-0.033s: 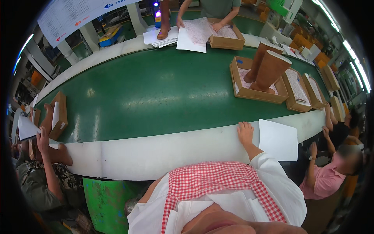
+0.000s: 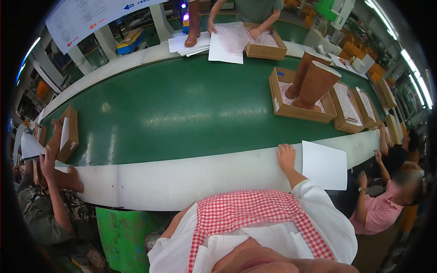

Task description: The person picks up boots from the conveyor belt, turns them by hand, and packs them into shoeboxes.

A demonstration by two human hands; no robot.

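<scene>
- no real change, paper [image 2: 324, 165] still unheld
- right hand [image 2: 286, 156] on the bench [image 2: 182, 179] just left of paper, grip loose, looks empty
- left hand out of view, can't tell

Green worktop [image 2: 159, 104], pale edging [image 2: 182, 177], bright tube lights [image 2: 409, 58] upper right, white board [image 2: 98, 20] upper left

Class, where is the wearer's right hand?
The right hand is right of centre in the head view, on the white ledge, left of a white sheet.
</scene>
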